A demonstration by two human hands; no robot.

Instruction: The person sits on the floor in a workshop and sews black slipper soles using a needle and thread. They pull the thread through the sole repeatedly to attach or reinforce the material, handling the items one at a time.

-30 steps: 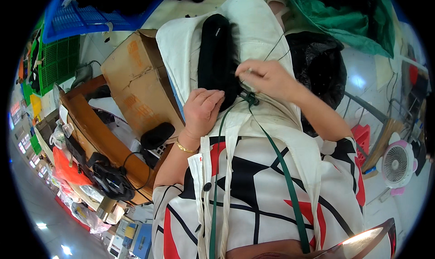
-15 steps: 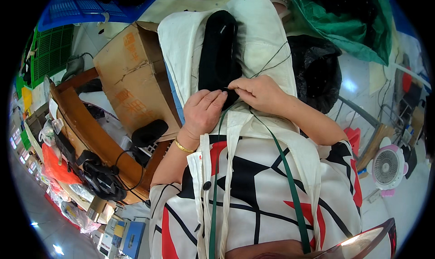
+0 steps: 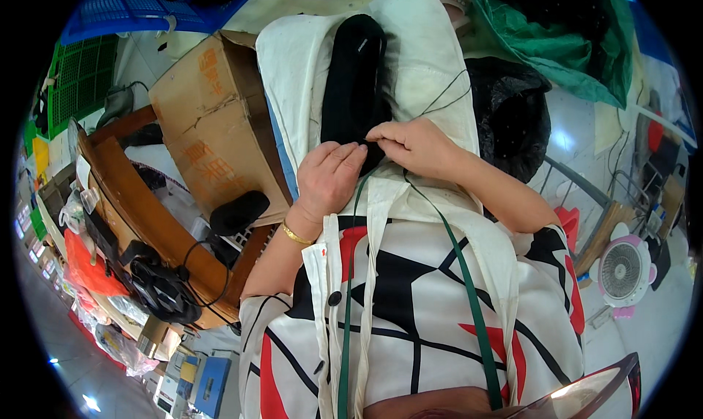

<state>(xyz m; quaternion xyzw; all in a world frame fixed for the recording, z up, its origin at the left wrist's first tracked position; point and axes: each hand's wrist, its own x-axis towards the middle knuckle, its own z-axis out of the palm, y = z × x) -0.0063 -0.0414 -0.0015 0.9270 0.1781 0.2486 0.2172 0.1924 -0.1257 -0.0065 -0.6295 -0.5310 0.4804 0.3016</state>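
Observation:
A soft black shoe (image 3: 344, 89), slipper-like, lies lengthwise on the white cloth (image 3: 425, 67) over my lap, its opening facing up and a small pale mark near its far end. My left hand (image 3: 329, 176) is closed on the shoe's near end, fingers pressed together. Beside it, my right hand (image 3: 414, 146) pinches a thin needle-like thing at the edge of the shoe; its tip is too small to make out. Dark thread (image 3: 443, 97) trails across the cloth from behind my right hand.
An open cardboard box (image 3: 212, 126) stands at left, beside a wooden frame (image 3: 139, 206) with another black shoe (image 3: 239, 212) on it. To the right are a black plastic bag (image 3: 512, 119), a green sack (image 3: 556, 53) and a small fan (image 3: 622, 270).
My right hand has shifted very slightly up and left, and the thin thing between its fingers shows less. The thread on the cloth has changed its curve. My left hand keeps its hold.

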